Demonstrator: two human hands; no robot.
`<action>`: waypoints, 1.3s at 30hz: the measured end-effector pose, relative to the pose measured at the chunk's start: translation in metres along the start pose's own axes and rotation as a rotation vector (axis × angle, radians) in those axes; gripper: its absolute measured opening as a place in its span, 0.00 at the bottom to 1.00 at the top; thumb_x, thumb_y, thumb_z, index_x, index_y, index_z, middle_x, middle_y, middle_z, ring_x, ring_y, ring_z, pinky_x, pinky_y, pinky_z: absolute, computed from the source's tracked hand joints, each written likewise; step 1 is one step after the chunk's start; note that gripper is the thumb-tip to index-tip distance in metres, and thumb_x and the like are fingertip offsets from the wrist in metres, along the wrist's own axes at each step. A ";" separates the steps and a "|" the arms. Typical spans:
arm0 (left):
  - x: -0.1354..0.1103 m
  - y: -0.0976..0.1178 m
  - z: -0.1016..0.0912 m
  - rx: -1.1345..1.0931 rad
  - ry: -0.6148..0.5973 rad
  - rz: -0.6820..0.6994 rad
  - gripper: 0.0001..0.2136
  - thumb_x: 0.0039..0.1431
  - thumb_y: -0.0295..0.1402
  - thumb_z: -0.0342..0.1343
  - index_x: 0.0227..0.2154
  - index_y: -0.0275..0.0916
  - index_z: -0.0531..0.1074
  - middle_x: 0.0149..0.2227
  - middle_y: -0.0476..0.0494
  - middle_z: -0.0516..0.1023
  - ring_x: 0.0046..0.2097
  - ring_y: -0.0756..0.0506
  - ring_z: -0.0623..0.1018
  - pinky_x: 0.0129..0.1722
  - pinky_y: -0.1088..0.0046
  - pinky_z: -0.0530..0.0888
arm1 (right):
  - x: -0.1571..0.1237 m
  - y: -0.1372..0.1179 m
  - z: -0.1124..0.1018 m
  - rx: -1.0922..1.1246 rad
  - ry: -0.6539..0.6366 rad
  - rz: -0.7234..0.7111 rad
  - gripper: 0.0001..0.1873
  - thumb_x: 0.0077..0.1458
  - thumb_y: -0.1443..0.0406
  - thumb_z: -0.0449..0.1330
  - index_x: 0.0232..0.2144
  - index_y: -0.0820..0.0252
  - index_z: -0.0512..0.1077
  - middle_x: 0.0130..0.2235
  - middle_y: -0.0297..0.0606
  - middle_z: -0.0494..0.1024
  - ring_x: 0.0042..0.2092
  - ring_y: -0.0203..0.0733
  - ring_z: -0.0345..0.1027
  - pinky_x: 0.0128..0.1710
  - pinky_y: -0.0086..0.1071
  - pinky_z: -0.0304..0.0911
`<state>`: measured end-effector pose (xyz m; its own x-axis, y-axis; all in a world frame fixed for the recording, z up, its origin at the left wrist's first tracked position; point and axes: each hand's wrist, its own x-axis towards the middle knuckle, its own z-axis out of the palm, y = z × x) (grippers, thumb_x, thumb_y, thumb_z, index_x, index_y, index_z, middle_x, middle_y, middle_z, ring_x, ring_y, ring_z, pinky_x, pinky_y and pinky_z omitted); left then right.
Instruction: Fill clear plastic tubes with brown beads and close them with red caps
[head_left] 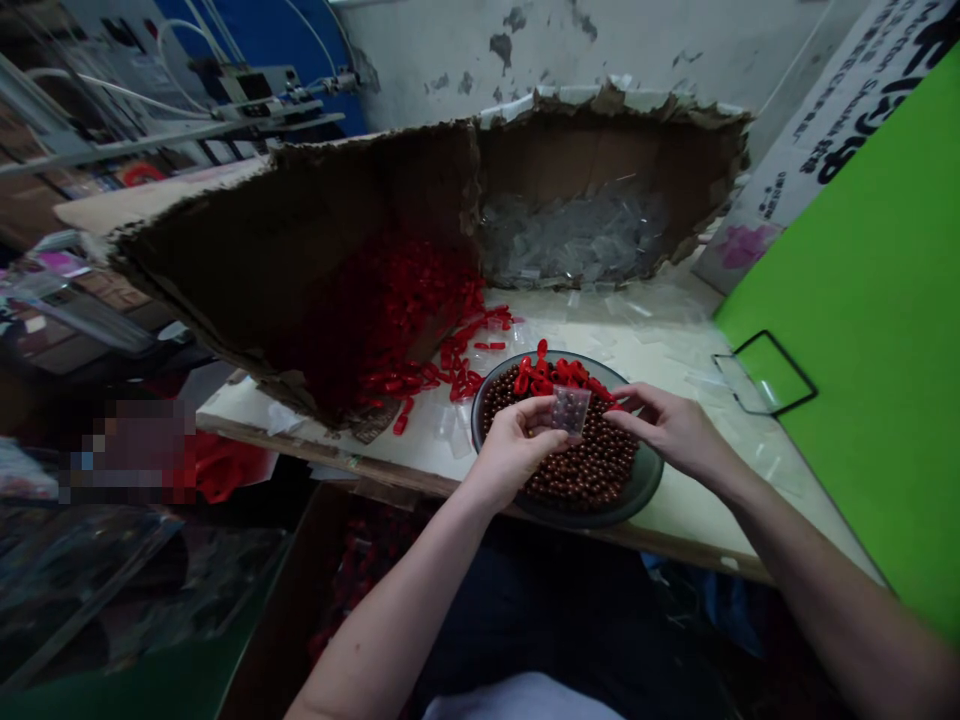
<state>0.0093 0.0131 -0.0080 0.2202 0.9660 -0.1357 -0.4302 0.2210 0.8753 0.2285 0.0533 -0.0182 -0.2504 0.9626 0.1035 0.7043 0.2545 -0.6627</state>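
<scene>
My left hand (517,445) pinches a small clear plastic bag (570,408) and holds it over a round dark dish (645,480). The dish is filled with small brown beads (585,470), with red plastic pieces (559,375) heaped at its far side. My right hand (671,425) hovers at the dish's right rim, fingers curled together near the bag and the red pieces; what they hold, if anything, is too small to see.
A torn cardboard box (300,250) lies open on the table, spilling red pieces (427,330) on the left and clear bags (577,235) on the right. A green panel (877,330) stands at the right. Machinery sits back left.
</scene>
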 end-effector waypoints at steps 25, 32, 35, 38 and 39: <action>0.014 -0.016 -0.013 -0.005 -0.137 -0.055 0.10 0.56 0.37 0.58 0.40 0.39 0.74 0.42 0.45 0.76 0.36 0.50 0.76 0.34 0.76 0.75 | 0.015 -0.043 -0.032 0.425 -0.316 0.042 0.17 0.48 0.57 0.67 0.39 0.59 0.75 0.32 0.36 0.77 0.31 0.36 0.69 0.30 0.29 0.66; 0.016 -0.019 -0.012 -0.033 -0.133 -0.044 0.11 0.57 0.36 0.58 0.41 0.38 0.73 0.40 0.44 0.77 0.33 0.51 0.78 0.32 0.78 0.73 | 0.015 -0.047 -0.031 0.566 -0.062 0.029 0.12 0.47 0.58 0.68 0.34 0.57 0.76 0.33 0.36 0.78 0.34 0.38 0.71 0.34 0.31 0.68; 0.016 -0.025 -0.003 -0.082 -0.116 -0.041 0.12 0.56 0.36 0.59 0.41 0.36 0.72 0.39 0.43 0.77 0.33 0.49 0.79 0.32 0.77 0.74 | 0.015 -0.052 -0.010 0.734 0.173 0.054 0.10 0.47 0.60 0.68 0.31 0.56 0.74 0.33 0.35 0.78 0.35 0.37 0.71 0.37 0.31 0.69; 0.017 -0.031 0.008 -0.128 -0.067 -0.017 0.12 0.54 0.35 0.60 0.40 0.36 0.71 0.37 0.45 0.77 0.31 0.49 0.79 0.31 0.76 0.74 | 0.012 -0.055 0.016 0.826 0.276 0.101 0.09 0.47 0.61 0.68 0.30 0.56 0.74 0.31 0.33 0.78 0.32 0.35 0.71 0.33 0.29 0.68; 0.017 -0.033 0.012 -0.138 -0.050 -0.002 0.12 0.54 0.35 0.60 0.40 0.36 0.71 0.36 0.46 0.77 0.31 0.50 0.79 0.31 0.77 0.74 | 0.011 -0.056 0.025 0.847 0.307 0.109 0.09 0.47 0.61 0.68 0.30 0.57 0.74 0.30 0.33 0.78 0.31 0.35 0.70 0.32 0.28 0.67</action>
<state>0.0373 0.0206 -0.0334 0.2624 0.9586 -0.1108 -0.5456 0.2421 0.8023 0.1701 0.0471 0.0017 0.0623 0.9906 0.1215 -0.0405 0.1241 -0.9914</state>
